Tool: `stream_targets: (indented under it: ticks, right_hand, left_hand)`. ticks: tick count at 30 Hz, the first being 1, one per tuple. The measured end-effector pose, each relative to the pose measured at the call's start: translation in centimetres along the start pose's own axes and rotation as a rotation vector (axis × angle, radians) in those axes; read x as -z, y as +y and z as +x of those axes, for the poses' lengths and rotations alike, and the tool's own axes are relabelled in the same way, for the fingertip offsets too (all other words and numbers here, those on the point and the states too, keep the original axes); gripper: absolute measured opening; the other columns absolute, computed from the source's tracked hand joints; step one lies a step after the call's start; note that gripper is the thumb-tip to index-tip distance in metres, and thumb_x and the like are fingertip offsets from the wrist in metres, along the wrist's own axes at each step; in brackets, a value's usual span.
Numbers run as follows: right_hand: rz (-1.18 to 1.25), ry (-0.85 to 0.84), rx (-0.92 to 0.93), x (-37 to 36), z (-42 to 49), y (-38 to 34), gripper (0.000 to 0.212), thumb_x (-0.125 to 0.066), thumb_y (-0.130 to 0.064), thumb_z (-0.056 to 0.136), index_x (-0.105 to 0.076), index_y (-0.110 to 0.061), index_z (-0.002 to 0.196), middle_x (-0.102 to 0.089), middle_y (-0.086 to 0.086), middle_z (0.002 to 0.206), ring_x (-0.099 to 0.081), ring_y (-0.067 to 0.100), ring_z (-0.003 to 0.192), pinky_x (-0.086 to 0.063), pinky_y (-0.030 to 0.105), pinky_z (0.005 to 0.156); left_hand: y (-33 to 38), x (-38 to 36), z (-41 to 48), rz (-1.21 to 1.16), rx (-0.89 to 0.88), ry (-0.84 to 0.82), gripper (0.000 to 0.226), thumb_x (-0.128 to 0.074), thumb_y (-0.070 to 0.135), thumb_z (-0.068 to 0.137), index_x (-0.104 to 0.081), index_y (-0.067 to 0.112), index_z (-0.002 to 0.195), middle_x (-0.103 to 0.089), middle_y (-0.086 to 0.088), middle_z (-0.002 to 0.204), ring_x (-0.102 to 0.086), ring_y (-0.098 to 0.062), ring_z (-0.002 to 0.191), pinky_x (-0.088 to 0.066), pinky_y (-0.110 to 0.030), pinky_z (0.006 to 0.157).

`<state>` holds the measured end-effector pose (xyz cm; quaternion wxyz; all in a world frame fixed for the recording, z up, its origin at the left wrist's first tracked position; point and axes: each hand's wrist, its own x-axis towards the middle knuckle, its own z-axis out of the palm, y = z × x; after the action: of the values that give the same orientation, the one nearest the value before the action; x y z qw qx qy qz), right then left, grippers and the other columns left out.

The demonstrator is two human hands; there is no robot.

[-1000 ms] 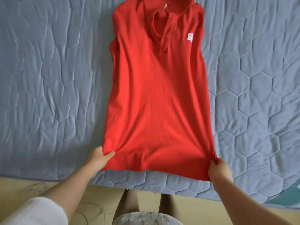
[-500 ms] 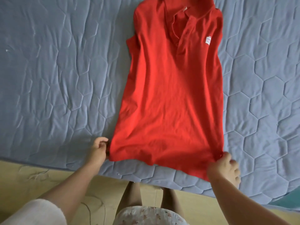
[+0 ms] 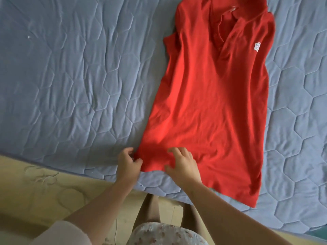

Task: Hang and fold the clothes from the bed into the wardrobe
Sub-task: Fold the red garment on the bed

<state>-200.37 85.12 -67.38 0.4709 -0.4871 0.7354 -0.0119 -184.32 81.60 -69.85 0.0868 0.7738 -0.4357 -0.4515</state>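
The red polo shirt (image 3: 208,106) lies front up on the quilted bed (image 3: 70,76), hem at the near edge. My left grip (image 3: 128,161) pinches the hem's left corner. My right grip (image 3: 184,163) rests half-curled on the hem just beside it; I cannot tell whether it holds fabric.

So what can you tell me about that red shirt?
The red polo shirt lies face up, flat, on the blue quilted bed cover, collar far, hem near the edge. Soft-looking knit, wrinkled, placket open, small white label on the chest. The left hand pinches its hem corner; the right hand rests on the hem.
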Motion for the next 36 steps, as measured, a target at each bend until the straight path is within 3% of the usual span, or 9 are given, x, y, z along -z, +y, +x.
stream_targets:
  ticks: [5, 10, 15, 20, 24, 26, 30, 34, 36]
  right_hand:
    - [-0.169, -0.157, 0.037, -3.0, 0.9, -3.2, 0.090, -0.069, -0.038, 0.075, -0.012, -0.033, 0.145, -0.022, -0.004, 0.144, -0.029, 0.023, 0.128, -0.035, 0.045, 0.097]
    - [-0.318, -0.075, -0.091, -4.1, 1.2, -3.4, 0.045, -0.051, -0.020, 0.090, -0.036, -0.030, 0.131, -0.027, 0.002, 0.138, -0.031, 0.025, 0.124, -0.036, 0.045, 0.092]
    - [-0.392, 0.045, 0.101, -5.0, 1.4, -3.2, 0.041, -0.049, -0.024, 0.089, -0.041, -0.028, 0.130, -0.038, 0.003, 0.132, -0.038, 0.026, 0.119, -0.034, 0.042, 0.092]
    - [-0.388, 0.034, 0.115, -5.8, 1.8, -3.9, 0.050, -0.048, -0.021, 0.088, -0.034, -0.030, 0.135, -0.033, 0.001, 0.140, -0.038, 0.026, 0.122, -0.036, 0.040, 0.091]
    - [0.268, 0.105, -0.151, -4.1, 2.5, -3.3, 0.029, -0.043, -0.007, 0.087, -0.058, -0.013, 0.110, -0.061, 0.005, 0.097, -0.053, 0.027, 0.094, -0.039, 0.031, 0.075]
    - [0.585, 0.151, -0.287, -2.8, 2.2, -2.7, 0.019, -0.042, -0.006, 0.088, -0.060, -0.012, 0.090, -0.057, 0.001, 0.072, -0.050, 0.020, 0.073, -0.036, 0.029, 0.065]
    - [0.690, 0.155, -0.295, -1.5, 1.3, -1.9, 0.025, -0.046, -0.006, 0.088, -0.044, -0.014, 0.064, -0.044, 0.000, 0.060, -0.037, 0.013, 0.061, -0.033, 0.029, 0.058]
    - [0.652, 0.165, -0.273, -1.2, 1.0, -2.1, 0.028, -0.052, -0.010, 0.086, -0.043, -0.018, 0.060, -0.042, -0.006, 0.054, -0.036, 0.010, 0.053, -0.031, 0.021, 0.051]
    - [0.584, 0.195, -0.214, -1.2, 0.7, -2.2, 0.021, -0.054, -0.009, 0.084, -0.049, -0.019, 0.065, -0.046, -0.007, 0.056, -0.039, 0.009, 0.053, -0.032, 0.018, 0.052]
  left_hand:
    - [1.7, 1.0, 0.5, -0.183, 0.049, -0.255, 0.028, -0.054, -0.003, 0.087, -0.063, 0.023, 0.081, -0.065, 0.005, 0.080, -0.063, -0.004, 0.071, -0.048, -0.010, 0.063]
    - [1.2, 2.2, 0.9, -0.078, 0.011, -0.126, 0.040, -0.033, -0.022, 0.079, -0.051, 0.013, 0.081, -0.056, 0.000, 0.083, -0.054, -0.016, 0.080, -0.038, -0.001, 0.063]
    - [-0.4, 2.5, 1.0, 0.036, -0.008, -0.191, 0.063, -0.041, -0.019, 0.081, -0.035, 0.009, 0.136, -0.042, -0.006, 0.124, -0.047, -0.019, 0.111, -0.042, -0.023, 0.095]
    - [0.0, 2.2, 1.4, -0.198, 0.078, -0.242, 0.035, -0.037, -0.012, 0.090, -0.043, 0.008, 0.118, -0.052, -0.005, 0.088, -0.052, -0.010, 0.073, -0.042, -0.003, 0.059]
    - [-1.1, 3.1, 0.7, 0.052, -0.231, -0.093, 0.035, -0.038, -0.021, 0.073, -0.055, 0.005, 0.092, -0.056, -0.003, 0.087, -0.056, -0.023, 0.086, -0.036, -0.003, 0.071]
    - [-1.4, 3.2, 0.6, 0.167, -0.381, -0.169, 0.039, -0.054, -0.011, 0.070, -0.058, 0.005, 0.105, -0.057, -0.001, 0.105, -0.056, -0.023, 0.102, -0.038, -0.009, 0.086]
    - [-0.4, 0.7, -0.8, 0.630, -0.471, -0.328, 0.111, -0.071, 0.052, 0.053, -0.017, 0.027, 0.146, -0.018, 0.005, 0.151, -0.023, -0.013, 0.135, -0.027, -0.038, 0.106]
    - [1.7, -1.1, -1.8, 0.430, -0.530, 0.087, 0.050, -0.075, 0.014, 0.064, -0.063, 0.013, 0.112, -0.064, -0.009, 0.108, -0.062, -0.031, 0.100, -0.045, -0.044, 0.079]
    - [2.3, -0.7, -1.6, 0.247, -0.520, 0.245, 0.029, -0.066, -0.010, 0.068, -0.066, 0.004, 0.093, -0.062, -0.013, 0.087, -0.064, -0.033, 0.076, -0.047, -0.036, 0.063]
